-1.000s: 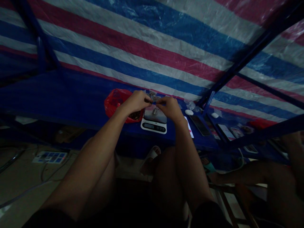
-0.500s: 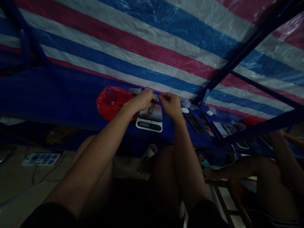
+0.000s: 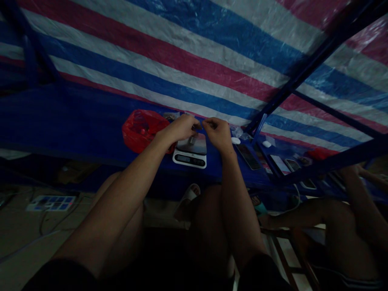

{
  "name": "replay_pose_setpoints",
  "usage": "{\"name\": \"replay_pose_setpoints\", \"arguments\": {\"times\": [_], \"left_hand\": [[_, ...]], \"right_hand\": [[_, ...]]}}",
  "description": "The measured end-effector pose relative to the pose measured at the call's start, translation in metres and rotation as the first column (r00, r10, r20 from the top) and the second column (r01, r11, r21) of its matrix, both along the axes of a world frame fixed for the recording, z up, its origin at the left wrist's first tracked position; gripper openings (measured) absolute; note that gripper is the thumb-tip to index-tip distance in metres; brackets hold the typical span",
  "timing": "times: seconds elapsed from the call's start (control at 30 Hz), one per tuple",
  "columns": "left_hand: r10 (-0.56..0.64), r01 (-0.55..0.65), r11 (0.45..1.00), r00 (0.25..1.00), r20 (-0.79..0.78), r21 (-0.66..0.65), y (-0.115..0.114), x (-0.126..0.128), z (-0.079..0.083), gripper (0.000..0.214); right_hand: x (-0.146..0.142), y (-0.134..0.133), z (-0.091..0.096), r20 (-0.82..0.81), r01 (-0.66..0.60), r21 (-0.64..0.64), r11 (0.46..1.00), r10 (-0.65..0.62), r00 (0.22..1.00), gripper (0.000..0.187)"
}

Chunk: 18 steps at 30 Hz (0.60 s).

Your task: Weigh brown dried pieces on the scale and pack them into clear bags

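My left hand (image 3: 185,127) reaches over a small white digital kitchen scale (image 3: 190,158), its fingers pinched together at the far side. Just right of it, my right hand (image 3: 218,131) has thumb and forefinger pressed together, close to the left fingertips. Whatever the two pinches hold is too small and dark to make out. A short shiny metallic piece (image 3: 192,140) shows at the scale's grey platform, just below the left fingers. Against my left wrist's far side lies a red plastic bag (image 3: 136,131), open, with its contents unclear.
Behind the bag is a small clear packet (image 3: 171,116). To the right are a white oval item (image 3: 235,140), a dark phone (image 3: 248,157) and crumpled clear plastic (image 3: 238,131). A blue metal frame post (image 3: 273,101) slants up. Another person's arm (image 3: 357,194) is at far right.
Both hands stay nearly in place over the scale, with only slight finger movement. The view has shifted very slightly.
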<state>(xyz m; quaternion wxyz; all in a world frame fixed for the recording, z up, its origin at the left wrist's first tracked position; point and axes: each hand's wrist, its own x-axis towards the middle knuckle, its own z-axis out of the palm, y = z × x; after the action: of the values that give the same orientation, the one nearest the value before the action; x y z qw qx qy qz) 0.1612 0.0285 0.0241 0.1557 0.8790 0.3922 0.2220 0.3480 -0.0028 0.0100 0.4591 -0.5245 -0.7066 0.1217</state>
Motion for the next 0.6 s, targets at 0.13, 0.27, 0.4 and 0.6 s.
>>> {"name": "replay_pose_setpoints", "arguments": {"times": [0.13, 0.27, 0.4, 0.6], "left_hand": [[-0.036, 0.042, 0.998, 0.993, 0.115, -0.044, 0.002, -0.003, -0.004, 0.036], [-0.035, 0.046, 0.998, 0.963, 0.267, -0.034, 0.001, -0.009, -0.003, 0.031], [-0.003, 0.012, 0.999, 0.96, 0.28, -0.03, 0.002, -0.008, -0.006, 0.023], [-0.066, 0.063, 0.998, 0.99, 0.124, 0.025, 0.011, -0.006, -0.018, 0.026]], "right_hand": [[-0.002, -0.002, 0.003, 0.011, 0.025, 0.01, 1.0, -0.025, 1.0, 0.021], [-0.007, -0.003, 0.004, -0.025, 0.015, 0.032, 0.999, -0.014, 1.0, 0.022], [-0.011, -0.001, 0.002, -0.032, -0.018, 0.018, 1.0, 0.019, 0.999, 0.022], [-0.011, 0.0, 0.0, -0.044, -0.009, 0.041, 0.999, 0.011, 0.999, 0.022]]}}
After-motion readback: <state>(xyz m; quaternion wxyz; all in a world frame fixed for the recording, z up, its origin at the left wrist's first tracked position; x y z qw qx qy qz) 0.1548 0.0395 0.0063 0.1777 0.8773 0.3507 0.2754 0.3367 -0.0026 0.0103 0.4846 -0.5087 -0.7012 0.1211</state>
